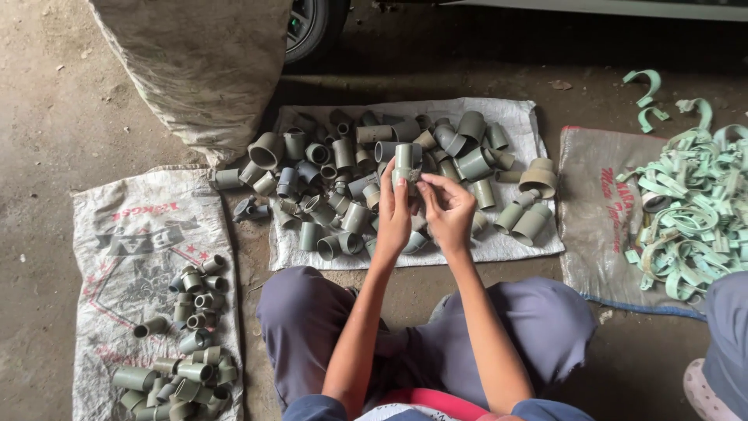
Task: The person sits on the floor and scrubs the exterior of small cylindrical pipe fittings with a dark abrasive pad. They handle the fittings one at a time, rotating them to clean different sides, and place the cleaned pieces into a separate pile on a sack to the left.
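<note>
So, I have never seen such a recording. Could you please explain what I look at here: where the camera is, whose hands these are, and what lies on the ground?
There is one picture, taken by a camera worn on a person's head, looking down. That person sits on a concrete floor, knees apart. The left hand and the right hand together hold one grey plastic pipe fitting upright; the fingers of the right hand touch its lower part. Behind the hands a white sack lies flat, covered with a pile of fittings. A second sack on the left carries a smaller group of fittings. On the right lies a heap of pale green clips. Another person's leg shows at the right edge.
</note>
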